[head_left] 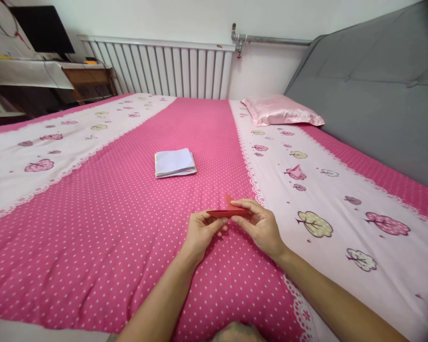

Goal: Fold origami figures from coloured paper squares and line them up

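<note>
A folded piece of red paper [228,213] is held level between my two hands, just above the bed. It is long and narrow, with a pointed flap standing up near its middle. My left hand [205,231] pinches its left end between thumb and fingers. On the other side, my right hand [260,224] grips the right part, thumb below and fingers on top by the flap. Beyond my hands lies a stack of paper sheets [174,162], white on top with coloured edges showing. A small folded pink paper piece [296,171] rests on the bedspread to the right.
The pink dotted bedspread [121,199] has white printed bands on both sides. A pink pillow [281,110] lies at the far right against the grey headboard [371,90]. A radiator [160,66] lines the back wall. At the far left, a monitor [43,31] stands on a desk [24,73].
</note>
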A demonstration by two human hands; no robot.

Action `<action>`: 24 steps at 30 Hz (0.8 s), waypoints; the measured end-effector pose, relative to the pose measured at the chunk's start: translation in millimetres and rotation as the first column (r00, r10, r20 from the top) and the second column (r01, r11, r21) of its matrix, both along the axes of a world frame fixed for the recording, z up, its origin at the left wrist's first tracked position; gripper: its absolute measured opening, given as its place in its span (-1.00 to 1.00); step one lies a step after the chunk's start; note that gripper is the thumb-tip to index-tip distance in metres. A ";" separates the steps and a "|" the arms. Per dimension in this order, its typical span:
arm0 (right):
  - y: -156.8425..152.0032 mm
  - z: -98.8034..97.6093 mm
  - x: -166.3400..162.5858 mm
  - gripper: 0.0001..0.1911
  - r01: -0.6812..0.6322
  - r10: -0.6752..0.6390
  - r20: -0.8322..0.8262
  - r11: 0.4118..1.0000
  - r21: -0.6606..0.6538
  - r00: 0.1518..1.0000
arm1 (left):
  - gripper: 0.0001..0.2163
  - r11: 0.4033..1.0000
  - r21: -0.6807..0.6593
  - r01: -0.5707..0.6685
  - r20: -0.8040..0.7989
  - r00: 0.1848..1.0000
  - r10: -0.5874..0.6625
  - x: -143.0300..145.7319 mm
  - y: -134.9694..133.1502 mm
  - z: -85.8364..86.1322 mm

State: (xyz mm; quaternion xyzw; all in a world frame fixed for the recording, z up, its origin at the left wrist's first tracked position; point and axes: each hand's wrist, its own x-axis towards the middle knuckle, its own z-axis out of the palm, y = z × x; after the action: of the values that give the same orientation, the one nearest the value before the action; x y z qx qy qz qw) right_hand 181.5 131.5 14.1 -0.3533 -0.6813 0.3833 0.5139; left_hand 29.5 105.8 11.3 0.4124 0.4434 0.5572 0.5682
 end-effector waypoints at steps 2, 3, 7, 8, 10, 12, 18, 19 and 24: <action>0.2 0.5 0.4 -0.74 -0.017 0.016 0.027 1.000 0.013 0.999 | -0.87 0.999 0.029 -0.033 -0.019 0.999 0.034 -0.5 0.7 -0.5; 0.0 0.9 0.6 -0.76 -0.020 0.020 0.043 1.000 0.019 0.999 | -0.86 0.998 0.040 -0.047 -0.025 0.999 0.048 -0.7 0.9 -0.9; -1.9 3.7 1.7 -0.81 -0.006 0.001 0.104 0.999 0.053 0.995 | -0.87 0.996 0.053 -0.070 -0.050 0.996 0.073 -0.9 1.2 -1.0; -2.4 4.3 2.0 -0.81 -0.004 -0.003 0.113 0.998 0.059 0.994 | -0.87 0.996 0.050 -0.074 -0.052 0.996 0.077 -0.8 1.1 -0.8; -3.0 5.0 2.4 -0.82 -0.002 -0.006 0.121 0.998 0.067 0.993 | -0.88 0.996 0.038 -0.076 -0.048 0.996 0.077 -0.6 0.9 -0.4; -3.0 5.0 2.7 -0.83 -0.005 -0.003 0.117 0.998 0.062 0.993 | -0.88 0.997 0.023 -0.068 -0.032 0.997 0.069 -0.4 0.8 -0.3; -0.6 4.7 2.9 -0.84 -0.036 0.035 0.080 0.999 0.010 0.996 | -0.75 1.000 0.002 -0.020 -0.048 0.999 0.020 -0.3 1.1 -0.2; -0.2 4.9 2.9 -0.84 -0.037 0.037 0.072 0.999 -0.002 0.997 | -0.79 1.000 0.009 0.002 -0.081 0.997 -0.001 -0.4 1.0 0.0; 0.5 4.5 4.2 -0.87 0.026 -0.024 0.049 0.998 -0.061 0.999 | -0.87 0.999 0.041 0.021 -0.143 0.990 -0.014 -1.6 0.6 0.9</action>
State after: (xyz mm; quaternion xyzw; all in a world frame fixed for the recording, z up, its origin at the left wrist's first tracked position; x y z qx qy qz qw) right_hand 185.7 132.0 18.6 -0.3866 -0.6769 0.3890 0.4909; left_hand 27.9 106.4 12.3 0.4670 0.4673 0.5306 0.5310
